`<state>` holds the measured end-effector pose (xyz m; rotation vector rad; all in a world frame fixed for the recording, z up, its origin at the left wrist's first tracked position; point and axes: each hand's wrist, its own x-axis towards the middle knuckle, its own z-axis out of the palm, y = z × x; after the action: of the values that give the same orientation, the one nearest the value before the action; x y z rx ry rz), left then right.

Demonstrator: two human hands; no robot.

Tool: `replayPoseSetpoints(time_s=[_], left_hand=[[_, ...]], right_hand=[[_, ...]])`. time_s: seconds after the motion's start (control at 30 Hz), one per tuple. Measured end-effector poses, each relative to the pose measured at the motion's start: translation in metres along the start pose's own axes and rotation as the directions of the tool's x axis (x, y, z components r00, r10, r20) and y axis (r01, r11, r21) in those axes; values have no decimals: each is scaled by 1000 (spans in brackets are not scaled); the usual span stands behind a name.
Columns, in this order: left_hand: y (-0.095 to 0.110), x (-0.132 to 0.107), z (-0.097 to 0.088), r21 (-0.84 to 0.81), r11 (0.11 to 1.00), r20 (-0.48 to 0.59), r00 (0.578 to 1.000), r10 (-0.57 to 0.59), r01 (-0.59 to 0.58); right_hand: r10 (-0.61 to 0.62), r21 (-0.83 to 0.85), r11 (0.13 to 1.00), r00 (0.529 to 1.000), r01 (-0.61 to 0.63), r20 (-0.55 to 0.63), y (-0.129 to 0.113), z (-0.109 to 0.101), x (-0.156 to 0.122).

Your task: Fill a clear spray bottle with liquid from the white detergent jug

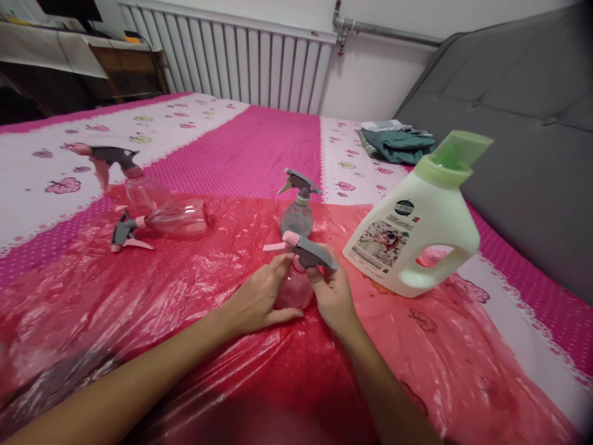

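Between my hands stands a small clear spray bottle (296,292) with a pink and grey trigger head (309,250). My left hand (262,293) is wrapped round the left side of the bottle, its thumb across the front. My right hand (334,293) grips the trigger head at its collar, thumb in front; some of its fingers are hidden behind. Just behind stands another clear spray bottle (296,216) with a grey head, upright. To the right, a large pale detergent jug (393,241) with a green cap (458,157) stands near my right hand.
Over the pink and white bedspread (282,142) lies a wrinkled red plastic sheet (194,290). At left, one pink spray bottle (146,191) stands tilted and another (178,217) lies on its side. Folded cloths (398,143) sit near the grey headboard (519,111). A radiator (231,59) lines the wall.
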<state>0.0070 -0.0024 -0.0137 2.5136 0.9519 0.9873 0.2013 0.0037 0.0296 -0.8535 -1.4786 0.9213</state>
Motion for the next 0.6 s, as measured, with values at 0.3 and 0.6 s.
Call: replayPoseSetpoints(time_s=[0.3,0.6], left_hand=[[4,6,-3,-13,999,-15,999,43,-43],[5,4,-4,0,1000,0,1000,8,-8]], right_hand=[[57,13,998,998,-56,-14,8,-1,1],[44,7,999,999,-44,-27,9,2,-1]])
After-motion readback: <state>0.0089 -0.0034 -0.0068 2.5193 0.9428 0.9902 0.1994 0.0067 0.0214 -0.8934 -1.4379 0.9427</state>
